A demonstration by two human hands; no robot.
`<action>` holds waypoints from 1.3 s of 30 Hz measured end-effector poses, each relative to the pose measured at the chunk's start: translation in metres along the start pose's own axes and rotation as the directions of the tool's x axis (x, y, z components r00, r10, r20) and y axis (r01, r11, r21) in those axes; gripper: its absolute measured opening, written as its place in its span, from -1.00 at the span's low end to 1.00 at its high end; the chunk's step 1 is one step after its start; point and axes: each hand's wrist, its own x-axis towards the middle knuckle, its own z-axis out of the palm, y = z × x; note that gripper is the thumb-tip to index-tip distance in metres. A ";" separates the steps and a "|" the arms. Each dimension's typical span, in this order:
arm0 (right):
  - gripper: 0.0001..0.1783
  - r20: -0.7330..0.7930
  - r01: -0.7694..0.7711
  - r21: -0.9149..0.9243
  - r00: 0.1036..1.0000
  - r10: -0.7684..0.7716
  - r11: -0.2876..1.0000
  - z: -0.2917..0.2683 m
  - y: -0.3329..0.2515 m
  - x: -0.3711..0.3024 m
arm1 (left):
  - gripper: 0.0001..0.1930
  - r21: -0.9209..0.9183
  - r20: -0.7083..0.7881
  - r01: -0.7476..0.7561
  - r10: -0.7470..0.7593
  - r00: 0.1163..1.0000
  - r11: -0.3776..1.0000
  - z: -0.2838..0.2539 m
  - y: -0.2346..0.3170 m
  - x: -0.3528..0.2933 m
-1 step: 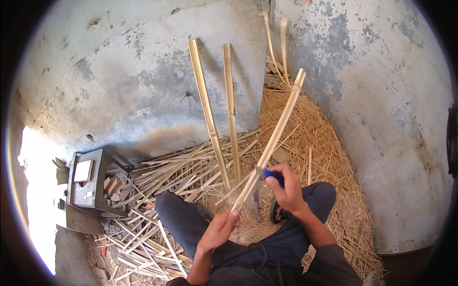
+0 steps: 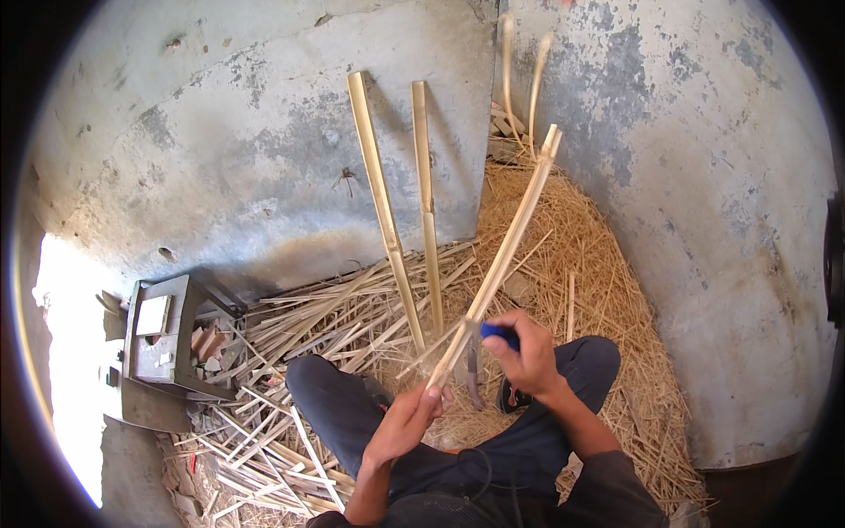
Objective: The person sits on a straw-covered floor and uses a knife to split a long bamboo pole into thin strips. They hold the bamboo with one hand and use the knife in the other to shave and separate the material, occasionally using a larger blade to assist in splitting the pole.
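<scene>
My left hand (image 2: 407, 424) is closed round the near end of a long pale bamboo strip (image 2: 513, 231), which slants up and away to the right. My right hand (image 2: 528, 356) grips a knife by its blue handle (image 2: 500, 333). Its short blade lies against the strip, a little above my left hand; the edge is blurred. Two thin curved slivers (image 2: 535, 97) stand up blurred beyond the strip's far end. Behind the strip, between my knees, is a partly hidden curved tool (image 2: 473, 374).
Two split bamboo lengths (image 2: 380, 194) lean on the stained wall (image 2: 246, 167). Cut strips (image 2: 326, 312) lie heaped at the left, shavings (image 2: 607, 290) at the right. A small wooden stool (image 2: 180, 308) lies on its side at far left. My bent legs (image 2: 330, 400) frame the work.
My right hand and the knife have shifted slightly down and left along the strip, toward my left hand. The thin slivers have swung to the right. My left hand stays in place.
</scene>
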 end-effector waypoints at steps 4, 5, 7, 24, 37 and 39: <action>-0.62 0.080 0.261 -0.194 0.965 -0.250 0.946 0.012 -0.007 -0.009 | -0.58 0.044 -0.051 -0.020 0.023 0.998 0.999 0.003 0.008 0.003; -0.62 0.105 0.266 -0.227 0.963 -0.248 0.937 0.014 -0.007 -0.013 | -0.58 0.059 -0.059 -0.040 0.044 0.997 0.997 0.004 0.009 0.004; -0.62 0.127 0.273 -0.262 0.960 -0.248 0.926 0.017 -0.008 -0.015 | -0.58 0.082 -0.069 -0.060 0.066 0.995 0.995 0.007 0.010 0.005; -0.64 0.131 0.278 -0.323 0.960 -0.249 0.904 0.018 -0.020 -0.014 | -0.52 0.062 -0.164 -0.112 0.121 0.979 0.992 0.014 0.011 0.013; -0.72 -0.083 0.148 -0.374 0.978 -0.192 0.915 0.012 -0.007 0.004 | -0.51 0.254 -0.226 -0.074 0.133 0.965 0.964 0.016 0.012 0.005; -0.70 -0.222 0.005 -0.411 0.969 -0.105 0.911 -0.018 0.008 0.028 | -0.51 0.293 -0.199 -0.038 0.099 0.975 0.956 0.020 0.007 -0.004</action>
